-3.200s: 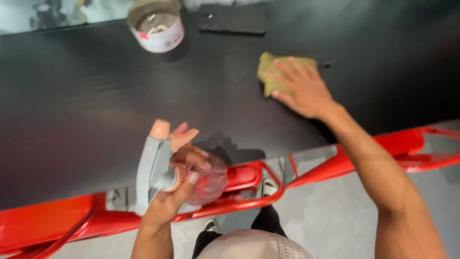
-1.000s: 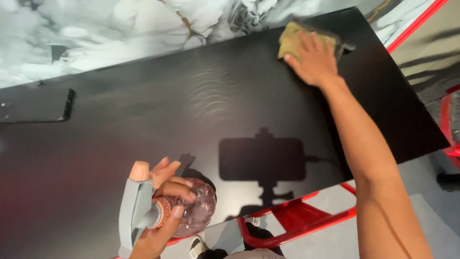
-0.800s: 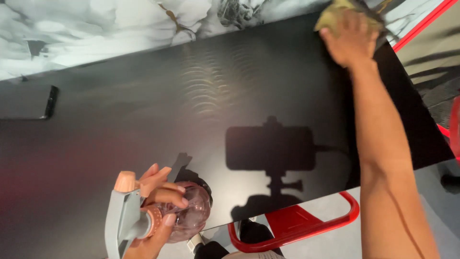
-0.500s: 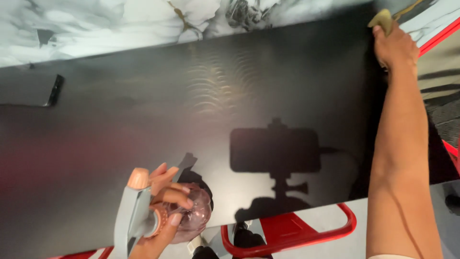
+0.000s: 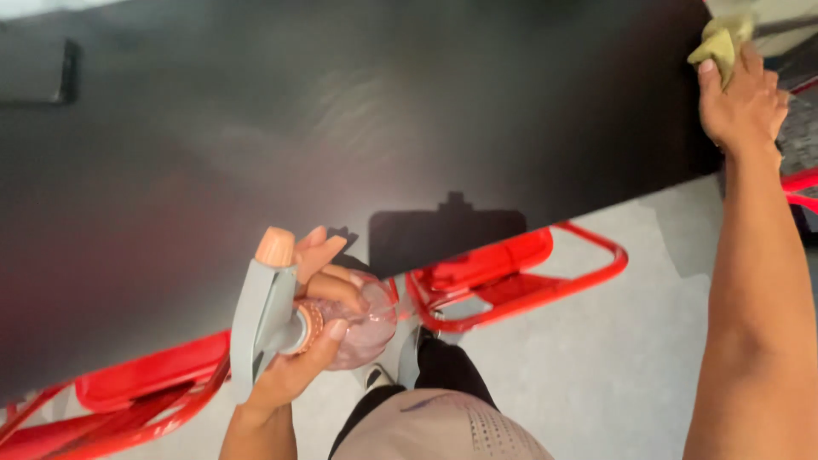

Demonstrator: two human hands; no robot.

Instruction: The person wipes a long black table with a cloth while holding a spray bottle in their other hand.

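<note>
cloth (image 5: 720,44) reached corner, under right hand (image 5: 740,100)

Dark tabletop above a grey floor, with red frames beneath

A wide black table (image 5: 409,111) fills most of the view, its matte top catching a soft sheen near the middle and bearing a blocky shadow (image 5: 447,234) at the near edge. Red metal frames (image 5: 520,273) stand under that edge on a pale grey floor (image 5: 613,358). A flat dark object (image 5: 38,72) lies at the far left.
</note>
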